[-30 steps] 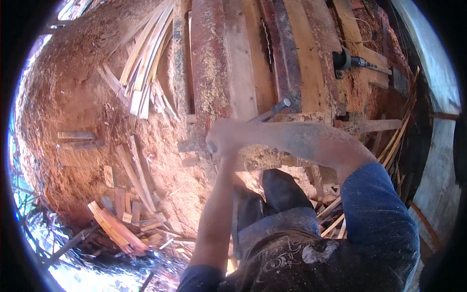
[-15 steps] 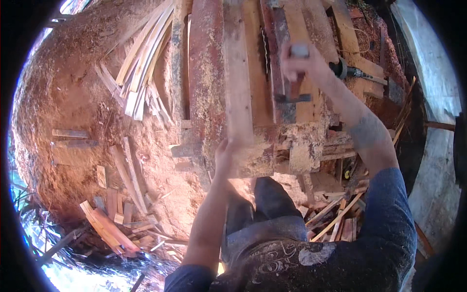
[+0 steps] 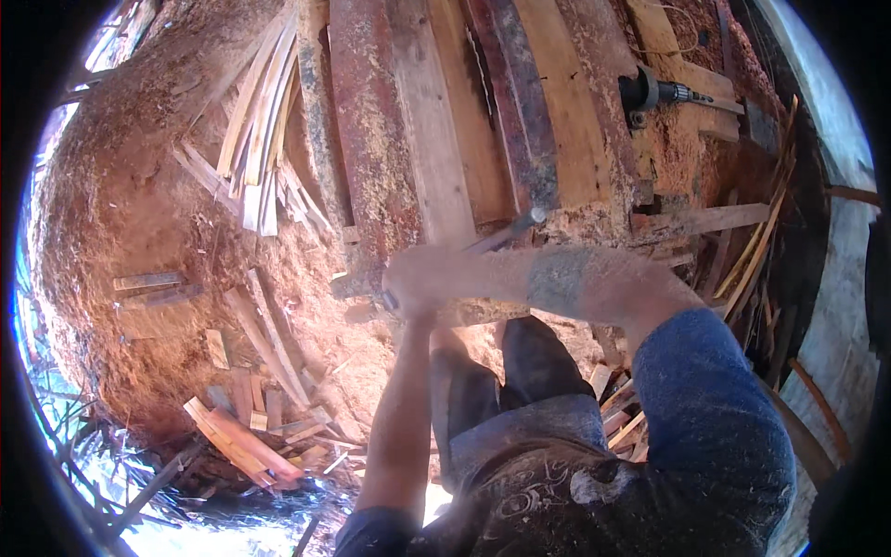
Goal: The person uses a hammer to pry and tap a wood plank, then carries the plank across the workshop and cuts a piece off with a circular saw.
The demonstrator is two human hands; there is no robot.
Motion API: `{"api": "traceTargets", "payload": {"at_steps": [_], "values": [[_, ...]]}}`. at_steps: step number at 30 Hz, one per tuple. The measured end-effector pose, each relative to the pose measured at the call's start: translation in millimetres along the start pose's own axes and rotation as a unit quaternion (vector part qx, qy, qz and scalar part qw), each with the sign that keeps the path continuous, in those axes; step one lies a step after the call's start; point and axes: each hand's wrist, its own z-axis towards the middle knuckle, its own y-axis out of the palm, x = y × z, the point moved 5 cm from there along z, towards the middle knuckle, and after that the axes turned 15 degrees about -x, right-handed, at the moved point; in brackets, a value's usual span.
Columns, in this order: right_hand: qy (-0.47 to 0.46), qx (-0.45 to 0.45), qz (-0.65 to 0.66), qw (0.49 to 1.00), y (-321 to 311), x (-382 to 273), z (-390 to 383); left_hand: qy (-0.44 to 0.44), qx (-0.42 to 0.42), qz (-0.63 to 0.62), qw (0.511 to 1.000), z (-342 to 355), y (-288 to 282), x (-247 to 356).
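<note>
Clamped: right hand (image 3: pixel 429 276) on hammer (image 3: pixel 506 231); left hand (image 3: pixel 417 314) mostly covered, grip unclear; hands overlap, earlier apart

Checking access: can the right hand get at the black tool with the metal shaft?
Probably not immediately: the right hand grips a hammer. The black tool looks uncovered, so access seems likely once free.

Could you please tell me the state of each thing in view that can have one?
Right hand: blurred, apparently closed on the metal tool.
Left hand: mostly hidden by the right hand.
Metal tool: slanted, partly hidden.
Pale board: lying lengthwise, near end covered.
Reddish plank: dusted with sawdust.
Thin wood strips: loosely fanned.
Black tool with chuck: sideways; running or not, unclear.
Wood offcuts: loosely scattered.
</note>
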Motion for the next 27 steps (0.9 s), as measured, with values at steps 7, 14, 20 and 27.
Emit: {"api": "traceTargets", "payload": {"at_steps": [7, 14, 20, 27], "values": [[-0.015, 0.003, -0.018, 1.000, 13.3, -11.8, 54.4, -0.006, -0.004, 0.010, 1.000, -1.5, -2.7, 1.7], [-0.147, -0.123, -0.034, 0.981, 56.4, -14.2, 36.3, -0.020, 0.000, 0.011, 1.000, -14.9, -5.9, -6.4], [-0.279, -0.144, -0.023, 0.949, 42.3, -17.0, -7.6, -0.016, -0.014, 0.010, 1.000, -8.0, 0.7, -6.1], [-0.311, -0.128, -0.036, 0.941, 16.5, -21.4, -34.0, -0.019, -0.016, 0.019, 1.000, -4.6, -7.4, -7.5]]}}
